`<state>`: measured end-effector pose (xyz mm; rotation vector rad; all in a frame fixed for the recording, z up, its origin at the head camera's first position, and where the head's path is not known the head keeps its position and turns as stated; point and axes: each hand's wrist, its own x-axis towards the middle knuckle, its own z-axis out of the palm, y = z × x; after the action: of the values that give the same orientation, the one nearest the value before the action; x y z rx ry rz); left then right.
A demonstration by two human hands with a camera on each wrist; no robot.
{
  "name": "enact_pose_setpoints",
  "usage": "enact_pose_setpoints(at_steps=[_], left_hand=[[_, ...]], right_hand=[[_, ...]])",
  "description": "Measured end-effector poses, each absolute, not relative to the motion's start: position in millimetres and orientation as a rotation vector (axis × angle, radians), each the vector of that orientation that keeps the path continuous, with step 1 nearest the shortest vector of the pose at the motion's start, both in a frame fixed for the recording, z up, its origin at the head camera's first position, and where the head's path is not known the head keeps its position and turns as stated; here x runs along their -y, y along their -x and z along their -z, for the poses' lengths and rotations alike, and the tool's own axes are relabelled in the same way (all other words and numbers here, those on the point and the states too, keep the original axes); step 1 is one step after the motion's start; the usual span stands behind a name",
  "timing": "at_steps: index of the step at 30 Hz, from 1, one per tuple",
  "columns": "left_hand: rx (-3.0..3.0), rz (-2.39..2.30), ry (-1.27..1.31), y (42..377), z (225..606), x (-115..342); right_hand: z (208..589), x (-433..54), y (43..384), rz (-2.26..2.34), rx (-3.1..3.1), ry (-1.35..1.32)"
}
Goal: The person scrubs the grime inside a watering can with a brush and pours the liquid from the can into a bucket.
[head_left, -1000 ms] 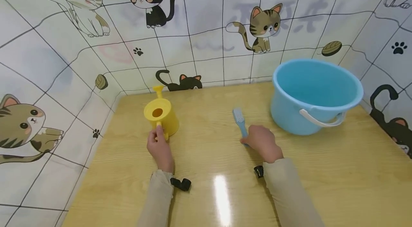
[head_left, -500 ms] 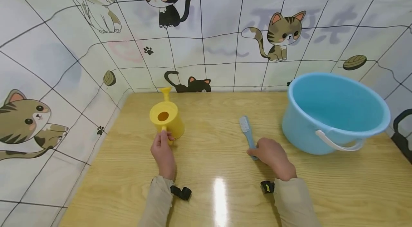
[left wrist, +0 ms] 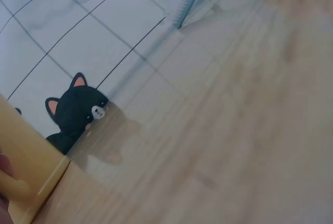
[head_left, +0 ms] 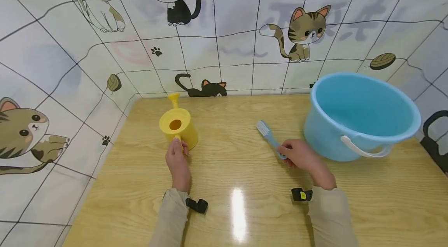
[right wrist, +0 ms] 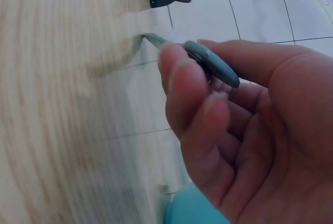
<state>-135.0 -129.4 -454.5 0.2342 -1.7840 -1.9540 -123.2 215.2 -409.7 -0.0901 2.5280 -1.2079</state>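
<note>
A yellow watering can (head_left: 189, 132) with a round top opening stands upright on the table at the left. My left hand (head_left: 178, 167) grips its handle on the near side; in the left wrist view only part of the can (left wrist: 36, 166) shows at the lower left. My right hand (head_left: 306, 159) pinches the handle of a light-blue brush (head_left: 267, 132) between thumb and fingers. The brush's white bristles (left wrist: 180, 2) appear in the left wrist view. From the right wrist, the brush handle (right wrist: 216, 62) sits between thumb and fingertips. Whether the brush head touches the table, I cannot tell.
To the right of my right hand stands a large light-blue bucket (head_left: 327, 136) with a white handle (head_left: 365, 151). The wooden table (head_left: 224, 169) meets a white wall (head_left: 241, 48) with cat drawings at the back and sides. Light glares on the table's near middle.
My right hand has moved right and turned, so the brush now slants more, its head toward the upper left. My left hand keeps hold of the watering can. The head view has shifted.
</note>
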Motion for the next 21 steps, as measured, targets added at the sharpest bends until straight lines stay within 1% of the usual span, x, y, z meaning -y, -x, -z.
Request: enact_pose_setpoints(at_steps=[3,13,21], left_hand=[[1.782,1.986,-0.253,138.4,457.0,129.5],[1.624,1.93,-0.484,146.6,454.7,122.4],[1.685,1.927,-0.483,143.7,456.5,111.4]], right_hand=[[411.9,-214.9,125.2,1.28,-2.502,0.037],[415.4,-204.1,125.3,1.631,-2.368,-0.087],[410.9,-202.4,127.3,1.78,-2.414,-0.1]])
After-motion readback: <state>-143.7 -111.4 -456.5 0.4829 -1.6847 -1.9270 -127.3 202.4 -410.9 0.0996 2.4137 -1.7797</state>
